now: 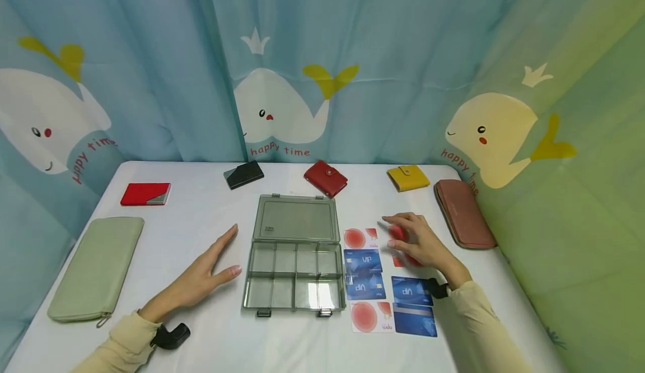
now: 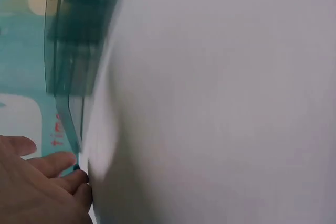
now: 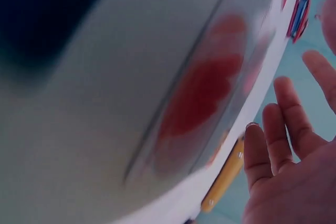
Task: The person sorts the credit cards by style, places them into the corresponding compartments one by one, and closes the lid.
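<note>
Right hand (image 1: 420, 244): thumb and fingers stand apart above red-and-white cards (image 1: 398, 262); contact cannot be determined. Just left of these fingertips lies a column of four cards (image 1: 365, 288); two blue cards (image 1: 414, 318) lie behind the fingers, by the wrist. Left hand (image 1: 199, 275): thumb and fingers parted, with a gray compartment box (image 1: 284, 258), lid folded back, just right of the fingertips. Farther from the right fingers: yellow card holder (image 1: 409, 178), beyond; brown wallet (image 1: 463, 214), to the right. Farther from the left fingers: green wallet (image 1: 98, 269), left; black card case (image 1: 244, 175), beyond.
</note>
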`<state>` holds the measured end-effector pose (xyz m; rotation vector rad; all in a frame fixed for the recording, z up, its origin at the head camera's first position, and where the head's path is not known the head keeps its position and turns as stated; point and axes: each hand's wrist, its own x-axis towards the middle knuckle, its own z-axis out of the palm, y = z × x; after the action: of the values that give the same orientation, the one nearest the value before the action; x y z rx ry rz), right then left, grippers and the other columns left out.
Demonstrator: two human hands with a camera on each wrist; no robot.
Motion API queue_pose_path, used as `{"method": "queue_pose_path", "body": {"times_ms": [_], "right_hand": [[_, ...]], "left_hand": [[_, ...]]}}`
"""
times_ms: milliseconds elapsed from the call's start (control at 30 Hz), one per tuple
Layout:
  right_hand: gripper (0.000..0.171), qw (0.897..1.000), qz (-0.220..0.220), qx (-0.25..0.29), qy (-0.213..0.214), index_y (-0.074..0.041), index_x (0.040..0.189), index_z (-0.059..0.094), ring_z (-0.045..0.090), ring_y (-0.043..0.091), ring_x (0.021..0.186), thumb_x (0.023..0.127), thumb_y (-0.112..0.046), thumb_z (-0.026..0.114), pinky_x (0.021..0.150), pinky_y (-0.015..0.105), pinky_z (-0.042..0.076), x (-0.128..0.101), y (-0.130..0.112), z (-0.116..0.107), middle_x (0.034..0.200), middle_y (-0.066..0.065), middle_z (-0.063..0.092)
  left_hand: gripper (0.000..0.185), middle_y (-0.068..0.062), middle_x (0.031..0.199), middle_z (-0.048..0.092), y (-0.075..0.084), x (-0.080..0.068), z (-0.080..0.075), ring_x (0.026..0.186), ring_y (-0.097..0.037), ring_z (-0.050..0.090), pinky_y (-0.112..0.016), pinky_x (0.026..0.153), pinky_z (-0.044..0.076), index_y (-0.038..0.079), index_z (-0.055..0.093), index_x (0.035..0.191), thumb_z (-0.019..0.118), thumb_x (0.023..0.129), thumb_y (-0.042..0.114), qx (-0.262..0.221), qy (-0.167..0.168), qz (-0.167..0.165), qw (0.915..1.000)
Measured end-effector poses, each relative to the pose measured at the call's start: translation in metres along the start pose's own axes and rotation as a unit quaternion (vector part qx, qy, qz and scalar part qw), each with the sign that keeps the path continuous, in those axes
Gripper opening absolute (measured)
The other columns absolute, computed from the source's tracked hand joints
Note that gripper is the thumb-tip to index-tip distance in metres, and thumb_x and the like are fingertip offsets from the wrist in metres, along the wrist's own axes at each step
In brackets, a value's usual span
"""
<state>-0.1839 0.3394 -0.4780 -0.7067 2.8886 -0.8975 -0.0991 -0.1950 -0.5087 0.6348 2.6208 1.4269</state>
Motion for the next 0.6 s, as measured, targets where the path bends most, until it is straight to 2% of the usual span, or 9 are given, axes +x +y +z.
{"method": "queue_pose_path", "body": {"times_ms": [33,67,167,233,300,433,600], "right_hand": [[0.054,1.000,0.001,0.003,0.000,-0.010,0.140,0.068,0.048,0.038,0.122,0.090,-0.020,0.086,0.102,0.061,0.040,0.001,-0.002,0.002,0.134,0.020,0.062],[0.050,1.000,0.004,0.008,-0.002,-0.010,0.135,0.071,0.048,0.036,0.119,0.088,-0.019,0.088,0.101,0.058,0.040,0.001,-0.005,0.004,0.130,0.017,0.064],[0.041,1.000,0.009,0.014,-0.012,-0.014,0.122,0.077,0.049,0.030,0.114,0.084,-0.020,0.091,0.098,0.051,0.041,-0.001,-0.011,0.009,0.121,0.010,0.067],[0.038,1.000,0.004,0.015,-0.019,-0.016,0.116,0.079,0.051,0.027,0.111,0.082,-0.022,0.093,0.096,0.048,0.042,-0.004,-0.016,0.012,0.117,0.007,0.069],[0.037,1.000,-0.004,0.012,-0.026,-0.018,0.113,0.080,0.052,0.025,0.110,0.080,-0.026,0.095,0.094,0.046,0.043,-0.006,-0.020,0.014,0.114,0.004,0.069],[0.039,1.000,-0.013,-0.005,-0.028,-0.020,0.110,0.080,0.052,0.023,0.107,0.076,-0.030,0.098,0.092,0.046,0.043,-0.006,-0.028,0.021,0.111,0.002,0.069],[0.037,0.999,0.008,-0.035,-0.029,-0.021,0.104,0.081,0.050,0.020,0.103,0.073,-0.031,0.099,0.090,0.045,0.044,-0.004,-0.036,0.024,0.105,-0.002,0.069]], "left_hand": [[0.090,-0.017,0.176,0.021,0.002,0.000,0.004,0.160,-0.048,0.021,-0.004,0.115,0.009,0.013,0.017,0.172,0.072,0.101,0.026,-0.012,-0.004,0.003,0.9999],[0.093,-0.015,0.177,0.020,0.003,0.001,0.007,0.160,-0.047,0.020,-0.009,0.120,0.013,0.015,0.016,0.172,0.074,0.100,0.027,-0.019,-0.009,0.004,0.9998],[0.101,-0.015,0.177,0.018,0.007,0.002,0.015,0.161,-0.047,0.019,-0.043,0.129,0.023,0.021,0.015,0.173,0.079,0.095,0.032,-0.017,-0.021,0.006,0.9996],[0.103,-0.019,0.176,0.018,0.008,0.002,0.019,0.160,-0.049,0.019,-0.067,0.122,0.026,0.022,0.017,0.172,0.082,0.093,0.035,-0.005,-0.024,0.005,0.9997],[0.103,-0.025,0.174,0.018,0.009,0.002,0.021,0.159,-0.054,0.018,-0.081,0.113,0.026,0.021,0.020,0.172,0.082,0.091,0.036,0.006,-0.024,0.007,0.9997],[0.099,-0.027,0.173,0.017,0.009,-0.001,0.022,0.157,-0.057,0.017,-0.086,0.108,0.025,0.021,0.023,0.171,0.081,0.092,0.037,0.019,-0.030,0.000,0.9994],[0.098,-0.027,0.174,0.018,0.007,-0.003,0.022,0.156,-0.059,0.017,-0.087,0.107,0.022,0.024,0.023,0.171,0.080,0.092,0.038,0.024,-0.033,-0.005,0.9992]]}}
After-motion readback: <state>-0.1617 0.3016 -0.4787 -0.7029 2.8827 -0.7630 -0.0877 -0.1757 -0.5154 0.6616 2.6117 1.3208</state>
